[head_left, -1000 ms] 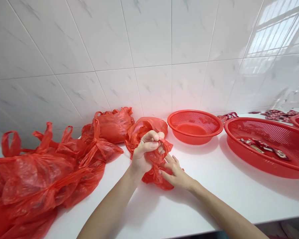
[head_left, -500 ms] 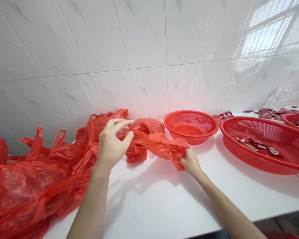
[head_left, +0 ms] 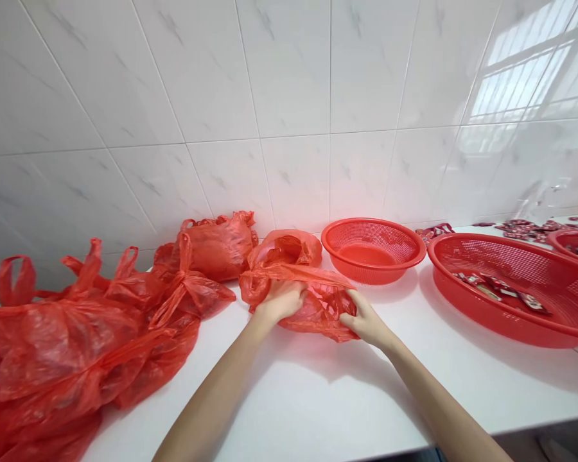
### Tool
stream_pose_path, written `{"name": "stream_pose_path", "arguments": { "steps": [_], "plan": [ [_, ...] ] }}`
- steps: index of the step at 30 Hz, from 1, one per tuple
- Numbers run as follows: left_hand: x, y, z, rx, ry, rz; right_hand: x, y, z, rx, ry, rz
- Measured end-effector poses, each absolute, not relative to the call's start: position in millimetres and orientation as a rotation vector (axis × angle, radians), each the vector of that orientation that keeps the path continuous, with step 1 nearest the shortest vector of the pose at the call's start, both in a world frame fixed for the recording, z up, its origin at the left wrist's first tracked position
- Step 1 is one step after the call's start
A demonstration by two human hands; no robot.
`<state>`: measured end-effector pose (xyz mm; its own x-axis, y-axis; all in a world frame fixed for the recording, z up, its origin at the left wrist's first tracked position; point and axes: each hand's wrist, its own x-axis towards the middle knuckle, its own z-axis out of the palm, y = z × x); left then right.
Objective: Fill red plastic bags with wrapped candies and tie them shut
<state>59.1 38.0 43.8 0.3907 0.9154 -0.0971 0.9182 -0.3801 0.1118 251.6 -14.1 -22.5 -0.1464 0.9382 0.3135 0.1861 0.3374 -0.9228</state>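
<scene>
A thin red plastic bag is held low over the white table, its mouth spread toward me. My right hand pinches the right side of the mouth between thumb and fingers. At the left side, my left hand has its curled fingers in the opening, closed on the plastic, with the upper rim partly covering them. Just behind the held bag sits another crumpled red bag, touching or overlapping it.
Several filled, knotted red bags are heaped at the left. A small red basket stands at the back; a large red basket at right contains small packets. More packets lie by the tiled wall.
My left hand has moved right and down from open beside the bag into its mouth. The bag, stretched out sideways before, now has its mouth spread between both hands.
</scene>
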Motion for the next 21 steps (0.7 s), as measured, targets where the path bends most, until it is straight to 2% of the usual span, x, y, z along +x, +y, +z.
{"name": "stream_pose_path", "arguments": {
  "steps": [4, 10, 12, 16, 19, 21],
  "plan": [
    [34, 56, 38, 2.366, 1.79, -0.203, 261, -9, -28, -1.311, -1.563, 0.766],
    [39, 29, 55, 2.434, 1.361, -0.301, 279, 1, -27, -1.42, -1.473, 0.592],
    [48, 13, 65, 2.499, 1.079, -0.17, 284, 2, -26, -1.435, -1.452, 0.58],
    [61, -12, 82, 2.594, 0.638, 0.324, 289, 3, -24, -1.435, -1.415, 0.616],
    [61, -15, 83, 2.769, 0.757, 0.539, 291, 0, -18, -1.38, -1.378, 0.66],
    [58, -10, 79, 2.862, 0.989, 0.493, 291, -2, -13, -1.335, -1.319, 0.679]
  ]
}}
